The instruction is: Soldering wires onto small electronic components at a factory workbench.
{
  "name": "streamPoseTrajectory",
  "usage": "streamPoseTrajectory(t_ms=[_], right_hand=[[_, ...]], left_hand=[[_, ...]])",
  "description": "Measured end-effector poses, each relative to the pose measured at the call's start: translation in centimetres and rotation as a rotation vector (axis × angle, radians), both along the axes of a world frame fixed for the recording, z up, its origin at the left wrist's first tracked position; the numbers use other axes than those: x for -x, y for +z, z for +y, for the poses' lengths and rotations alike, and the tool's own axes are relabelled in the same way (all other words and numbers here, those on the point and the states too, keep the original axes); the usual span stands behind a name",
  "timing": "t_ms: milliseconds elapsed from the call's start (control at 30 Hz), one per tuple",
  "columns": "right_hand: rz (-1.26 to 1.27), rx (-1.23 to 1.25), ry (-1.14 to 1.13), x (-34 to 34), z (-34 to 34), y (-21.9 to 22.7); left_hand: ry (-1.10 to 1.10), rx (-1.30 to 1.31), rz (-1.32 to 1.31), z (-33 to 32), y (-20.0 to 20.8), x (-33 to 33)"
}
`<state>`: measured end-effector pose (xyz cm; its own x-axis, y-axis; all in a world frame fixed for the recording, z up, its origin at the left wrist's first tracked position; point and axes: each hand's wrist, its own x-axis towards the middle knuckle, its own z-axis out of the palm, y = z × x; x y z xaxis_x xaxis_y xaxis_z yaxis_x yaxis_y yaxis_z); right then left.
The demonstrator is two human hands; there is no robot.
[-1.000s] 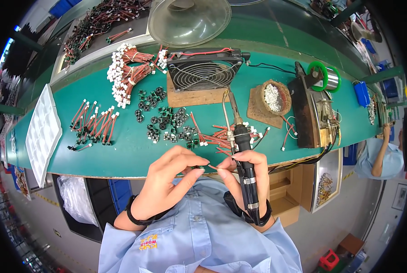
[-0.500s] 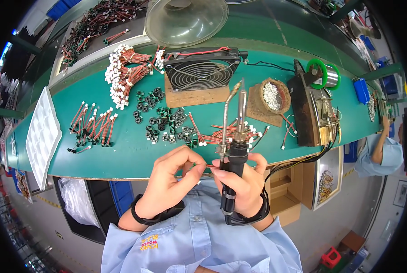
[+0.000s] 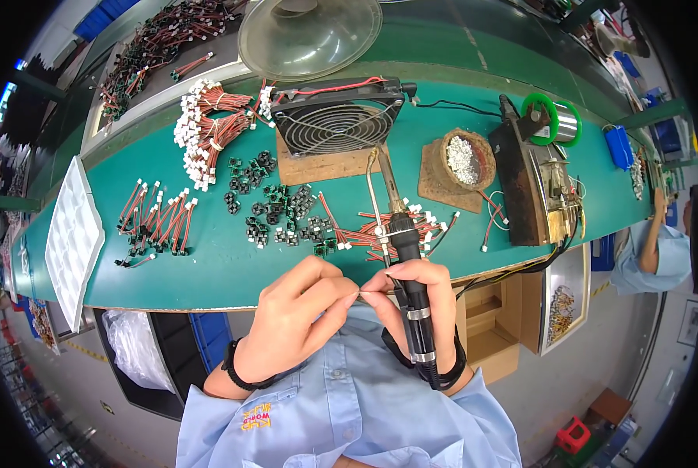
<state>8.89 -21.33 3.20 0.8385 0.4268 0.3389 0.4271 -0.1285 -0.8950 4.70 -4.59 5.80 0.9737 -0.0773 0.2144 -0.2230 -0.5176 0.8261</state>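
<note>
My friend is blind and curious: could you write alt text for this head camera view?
A person's right hand grips a black soldering iron while the left hand pinches a thin wire against it, above a green workbench strewn with red wire bundles, small black parts and a fan.

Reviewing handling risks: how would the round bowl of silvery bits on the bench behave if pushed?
The round bowl sits low and wide on a brown pad, so it probably slides rather than tips. Its silvery bits look loose and would likely shift or spill if jolted.
</note>
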Motion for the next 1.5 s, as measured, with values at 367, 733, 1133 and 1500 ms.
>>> streamPoseTrajectory(t_ms=[367,733,1133,1500], right_hand=[[0.469,-0.294,0.058,0.0,-0.2,1.7],[0.301,-0.219,0.168,0.2,0.8,2.5],[0.24,-0.316,0.047,0.4,1.5,2.4],[0.18,-0.303,0.042,0.1,1.3,2.3]], left_hand=[[0.064,0.883,0.405,0.0,0.1,0.5],[0.015,1.115,0.458,0.0,-0.1,0.5],[0.031,1.117,0.474,-0.1,-0.4,0.6],[-0.099,1.137,0.391,0.6,-2.1,0.9]])
